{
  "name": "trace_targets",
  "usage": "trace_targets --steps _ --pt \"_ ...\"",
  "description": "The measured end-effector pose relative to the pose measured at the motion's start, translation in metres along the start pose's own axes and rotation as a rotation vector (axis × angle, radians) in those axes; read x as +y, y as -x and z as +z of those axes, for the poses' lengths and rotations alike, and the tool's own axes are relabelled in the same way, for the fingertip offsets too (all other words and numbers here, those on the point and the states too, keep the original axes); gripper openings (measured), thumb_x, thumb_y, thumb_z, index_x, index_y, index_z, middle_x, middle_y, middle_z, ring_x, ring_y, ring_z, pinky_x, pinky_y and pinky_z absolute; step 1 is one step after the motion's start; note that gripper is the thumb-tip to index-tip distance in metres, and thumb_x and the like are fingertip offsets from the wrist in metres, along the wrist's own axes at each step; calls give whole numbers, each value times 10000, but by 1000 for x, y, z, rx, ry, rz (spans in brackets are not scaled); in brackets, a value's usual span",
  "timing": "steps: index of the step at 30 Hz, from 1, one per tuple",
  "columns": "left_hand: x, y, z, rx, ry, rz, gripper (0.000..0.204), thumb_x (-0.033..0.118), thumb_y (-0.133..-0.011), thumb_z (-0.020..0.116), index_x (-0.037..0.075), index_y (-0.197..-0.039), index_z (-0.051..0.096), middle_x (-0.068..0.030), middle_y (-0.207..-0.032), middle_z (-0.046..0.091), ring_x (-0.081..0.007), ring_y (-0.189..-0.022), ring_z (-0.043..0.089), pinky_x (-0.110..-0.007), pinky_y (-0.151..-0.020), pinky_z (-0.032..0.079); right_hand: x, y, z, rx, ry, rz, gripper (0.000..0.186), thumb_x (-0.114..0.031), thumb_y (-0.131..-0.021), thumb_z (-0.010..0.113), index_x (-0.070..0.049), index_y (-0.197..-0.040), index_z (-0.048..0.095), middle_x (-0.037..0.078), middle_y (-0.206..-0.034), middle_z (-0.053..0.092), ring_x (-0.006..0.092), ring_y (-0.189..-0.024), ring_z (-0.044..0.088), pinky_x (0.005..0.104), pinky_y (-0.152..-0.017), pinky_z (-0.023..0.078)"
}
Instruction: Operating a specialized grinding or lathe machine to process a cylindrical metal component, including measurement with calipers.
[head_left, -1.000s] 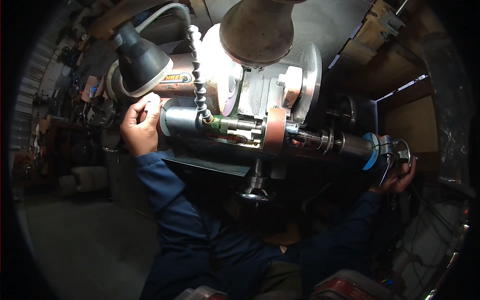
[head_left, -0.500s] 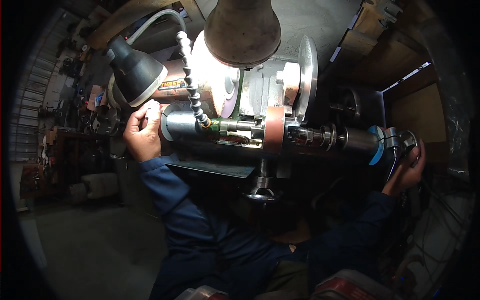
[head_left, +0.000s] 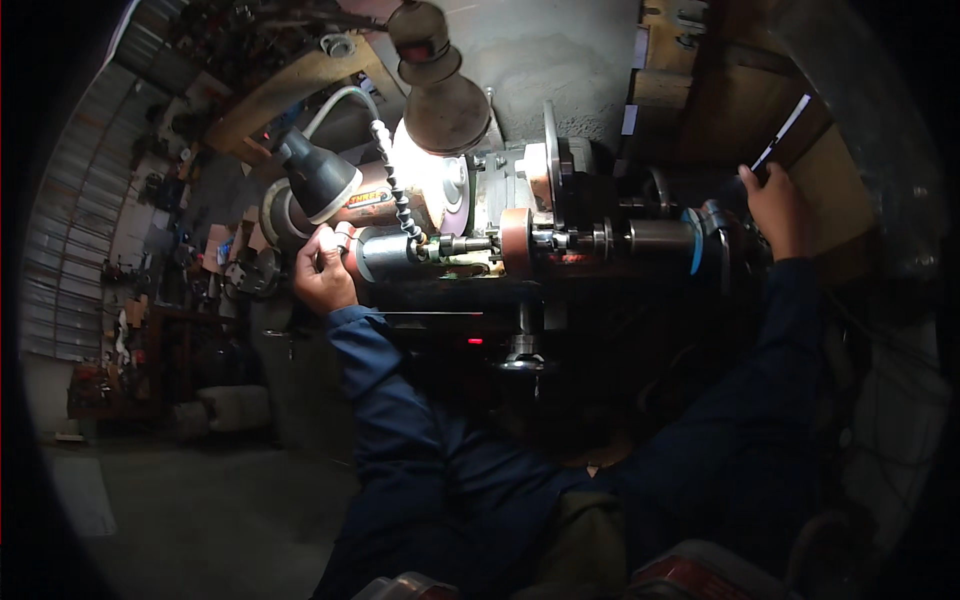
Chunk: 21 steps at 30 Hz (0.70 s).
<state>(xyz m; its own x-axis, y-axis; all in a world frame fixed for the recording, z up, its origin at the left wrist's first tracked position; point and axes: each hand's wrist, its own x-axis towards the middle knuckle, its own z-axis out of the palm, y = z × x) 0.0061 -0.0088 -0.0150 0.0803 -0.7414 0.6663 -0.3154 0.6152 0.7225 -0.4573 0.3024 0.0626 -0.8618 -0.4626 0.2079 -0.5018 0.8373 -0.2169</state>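
Observation:
My left hand [head_left: 325,268] grips the red-rimmed end fitting at the left of a grey steel cylinder [head_left: 390,253] on a grinding machine [head_left: 480,282]. A segmented coolant hose [head_left: 393,180] curves down to the shaft assembly, beside a red-brown collar [head_left: 517,241] in the middle. My right hand [head_left: 776,210] is raised behind and right of the right-hand cylinder [head_left: 660,236] with its blue ring [head_left: 695,243], thumb and forefinger apart, apparently holding nothing. A grinding wheel [head_left: 452,205] sits behind the shaft, partly lost in glare.
A black lamp [head_left: 315,175] and a larger worn metal lamp head [head_left: 445,110] hang over the machine. A handwheel [head_left: 520,363] sticks out below. Wooden boards [head_left: 690,70] stand at the back right. A cluttered bench [head_left: 110,390] and shelving are at the left.
My right hand has left the handle at the right end and risen upward, its fingers now apart. My left hand stays on the left end. The camera view has shifted, making the machine look smaller.

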Motion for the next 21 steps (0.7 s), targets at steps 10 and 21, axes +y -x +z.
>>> trace_targets --steps 10,21 --pt "139 169 -14 -345 -116 528 165 151 -782 656 18 -876 632 -136 -883 660 -302 -805 627 -404 -774 466 55 92 50 456 -744 -122 404 -285 -994 374 6 -1225 533 237 -1059 627 378 -982 618 411 -826 480" --pt "93 224 22 -837 -276 -411 330 147 -798 441 -14 -1016 630 -262 -948 644 -389 -886 635 -408 -792 481 54 89 76 740 -615 -300 400 -241 -1003 353 -18 -1320 453 213 -1246 554 355 -1130 564 375 -897 488"
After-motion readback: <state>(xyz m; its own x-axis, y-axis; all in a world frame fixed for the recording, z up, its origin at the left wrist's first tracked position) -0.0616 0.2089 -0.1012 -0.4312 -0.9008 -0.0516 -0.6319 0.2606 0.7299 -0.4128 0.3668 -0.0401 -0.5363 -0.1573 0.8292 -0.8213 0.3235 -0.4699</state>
